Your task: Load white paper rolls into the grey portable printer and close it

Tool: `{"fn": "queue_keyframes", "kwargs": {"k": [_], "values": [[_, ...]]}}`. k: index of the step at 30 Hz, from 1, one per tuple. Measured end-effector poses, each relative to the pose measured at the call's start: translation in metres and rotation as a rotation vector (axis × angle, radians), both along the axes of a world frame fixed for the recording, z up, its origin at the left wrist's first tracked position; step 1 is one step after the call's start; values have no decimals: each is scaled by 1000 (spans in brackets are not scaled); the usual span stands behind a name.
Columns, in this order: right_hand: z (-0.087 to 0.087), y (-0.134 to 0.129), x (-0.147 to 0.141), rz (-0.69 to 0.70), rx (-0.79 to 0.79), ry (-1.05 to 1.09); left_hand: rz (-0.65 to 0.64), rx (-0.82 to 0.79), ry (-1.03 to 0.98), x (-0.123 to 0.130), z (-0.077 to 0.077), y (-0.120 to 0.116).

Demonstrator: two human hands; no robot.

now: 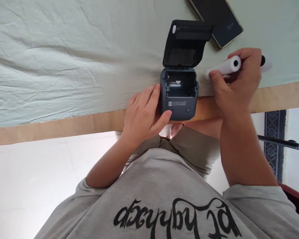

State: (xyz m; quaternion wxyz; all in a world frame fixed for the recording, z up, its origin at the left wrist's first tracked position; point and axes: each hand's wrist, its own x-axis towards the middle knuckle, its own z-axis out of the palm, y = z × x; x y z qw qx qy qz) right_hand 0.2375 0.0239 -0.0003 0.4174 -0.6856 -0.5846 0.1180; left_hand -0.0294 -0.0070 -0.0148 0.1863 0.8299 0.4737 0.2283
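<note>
A small dark grey thermal printer (180, 114) sits at the table's front edge with its black lid (186, 44) swung up. Its paper bay is exposed, with a small white label inside. My left hand (144, 114) lies open along the printer's left side, its fingers stretched out and its thumb reaching the front left corner. To the right of the printer, my right hand (239, 78) is closed round a white paper roll (228, 65), with the roll's dark-cored end facing up and right. A second white roll (267, 64) shows past the back of that hand, partly hidden.
A dark smartphone (220, 21) lies behind the printer at the upper right. Pale green, wrinkled cloth (64, 59) covers the table up to a bare wooden edge (64, 128). A dark patterned strip (274, 142) and a thin metal rod (284, 142) are at the lower right.
</note>
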Motion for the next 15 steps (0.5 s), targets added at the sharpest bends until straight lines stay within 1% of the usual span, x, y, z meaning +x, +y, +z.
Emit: {"fn": "queue_keyframes", "kwargs": {"k": [4, 7, 10, 11, 13, 15], "values": [[-7, 1, -2, -20, -141, -53, -5, 11, 7, 0, 1, 1], [-11, 2, -4, -33, -171, -89, -16, 4, 2, -1, 1, 1], [-9, 0, -7, -15, -194, -109, -23, -14, -3, -1, 1, 1], [-8, -2, -7, 0, -184, -112, -21, -12, -4, -1, 1, 1], [-4, -6, -3, 21, -99, -110, -13, -6, -1, -1, 2, 1], [-3, -9, 12, -28, 79, -137, -15, -9, 4, -1, 2, 1]]}}
